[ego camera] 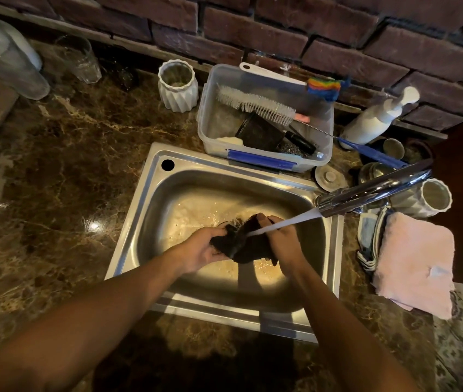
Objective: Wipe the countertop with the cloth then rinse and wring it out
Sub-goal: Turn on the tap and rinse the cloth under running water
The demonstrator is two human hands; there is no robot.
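A rectangular stainless-steel sink (pixel 128 244), its brushed basin wet and shining, is set into a glossy brown marbled stone bench (pixel 55 171). Over the middle of the basin both hands hold a dark, limp, crumpled cloth (pixel 245 244). The left hand (pixel 199 251) has its grip closed around the cloth's left end, fingers curled over the bunched fabric. The right hand (pixel 279 239) has its grip closed on the right end, thumb on top. A curved chrome tap (pixel 371 190) reaches in from the sink's right side, and its white stream of water (pixel 289 222) lands on the cloth between the hands. Behind the sink stands a clear plastic tub (pixel 264 162) of bristly brushes; right of the sink lies a folded fluffy pink towel (pixel 414 264).
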